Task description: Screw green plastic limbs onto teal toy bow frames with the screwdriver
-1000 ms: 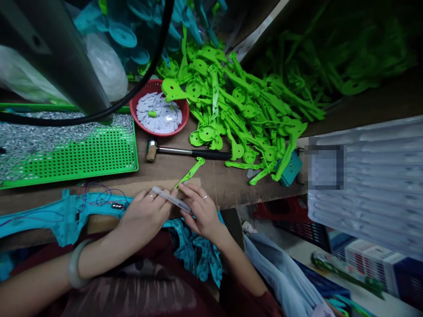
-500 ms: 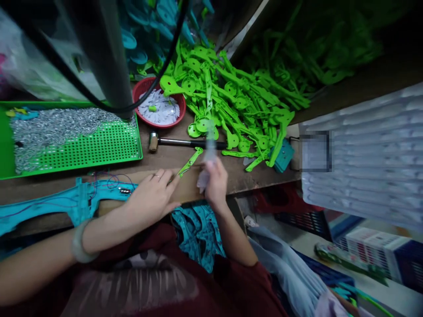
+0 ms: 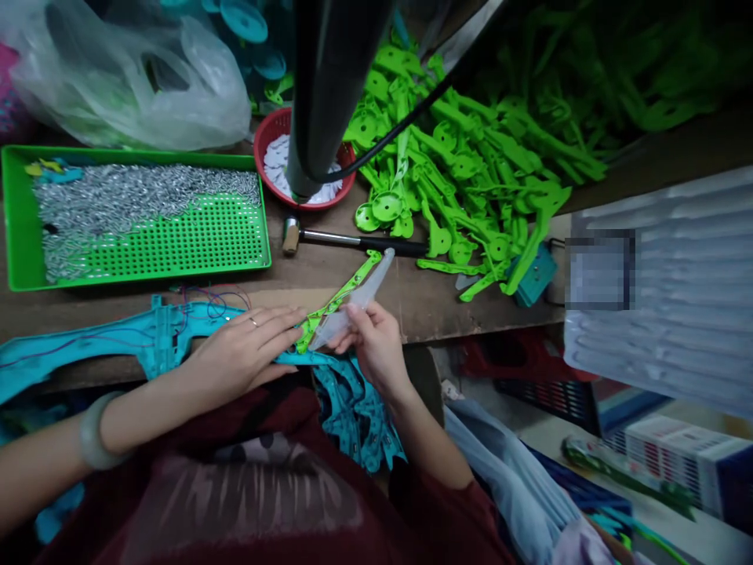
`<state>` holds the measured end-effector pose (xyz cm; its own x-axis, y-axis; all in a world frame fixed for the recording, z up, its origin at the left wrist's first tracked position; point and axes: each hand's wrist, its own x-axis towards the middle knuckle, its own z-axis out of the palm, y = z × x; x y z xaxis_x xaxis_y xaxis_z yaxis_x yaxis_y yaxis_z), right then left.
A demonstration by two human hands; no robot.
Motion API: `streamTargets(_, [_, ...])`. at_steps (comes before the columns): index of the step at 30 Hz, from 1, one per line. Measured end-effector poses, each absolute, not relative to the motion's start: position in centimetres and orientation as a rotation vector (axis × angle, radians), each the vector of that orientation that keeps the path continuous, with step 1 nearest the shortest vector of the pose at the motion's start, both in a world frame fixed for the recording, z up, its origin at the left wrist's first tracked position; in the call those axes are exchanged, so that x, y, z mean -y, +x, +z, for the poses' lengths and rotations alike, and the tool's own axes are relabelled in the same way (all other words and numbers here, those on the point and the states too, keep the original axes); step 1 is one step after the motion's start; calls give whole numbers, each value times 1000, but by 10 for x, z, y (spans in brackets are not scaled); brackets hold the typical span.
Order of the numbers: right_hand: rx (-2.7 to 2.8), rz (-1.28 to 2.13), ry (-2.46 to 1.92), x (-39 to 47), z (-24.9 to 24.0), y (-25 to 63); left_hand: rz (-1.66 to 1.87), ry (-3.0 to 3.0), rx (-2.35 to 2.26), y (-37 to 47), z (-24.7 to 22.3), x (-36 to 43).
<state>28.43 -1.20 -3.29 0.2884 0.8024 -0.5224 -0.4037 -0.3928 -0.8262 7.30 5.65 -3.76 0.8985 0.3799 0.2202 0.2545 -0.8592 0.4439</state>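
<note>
My left hand (image 3: pixel 252 345) lies across a long blue plastic part (image 3: pixel 106 345), fingers stretched over it and thumb on the near side. Its fingertips touch the lower end of a narrow bright-green plastic arm (image 3: pixel 344 297), which slants up and away. Between the thumb and fingers of my right hand (image 3: pixel 373 337) is a translucent, tapered plastic piece (image 3: pixel 365 292), tilted alongside the green arm. Whether the two pieces touch I cannot tell. Thin red and blue wires (image 3: pixel 212 297) run along the blue part. Just beyond lies a hammer (image 3: pixel 353 240) with a black grip.
A green tray (image 3: pixel 176 255) of small metal pieces stands left. Behind it, a red bowl (image 3: pixel 267 129) holds white pieces. Green parts (image 3: pixel 459 165) are heaped at the back right. A dark post (image 3: pixel 329 86) with a cable blocks part of the view. Blue parts (image 3: pixel 358 416) sit below the bench edge.
The translucent piece, blurred and upright before, is now slanted beside the green arm. More of the green arm shows, and blue plastic now appears right of my left hand. The camera view has shifted.
</note>
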Motion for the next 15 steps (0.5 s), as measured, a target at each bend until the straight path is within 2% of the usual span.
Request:
streamTargets(11, [449, 1230, -1705, 21, -39, 264, 269, 2722, -472, 78, -29, -56])
streamTargets(13, [593, 999, -1855, 22, -41, 263, 230, 2774, -448, 79, -26, -56])
streamTargets(15, [879, 578, -2032, 21, -43, 267, 200, 2817, -429, 79, -25, -57])
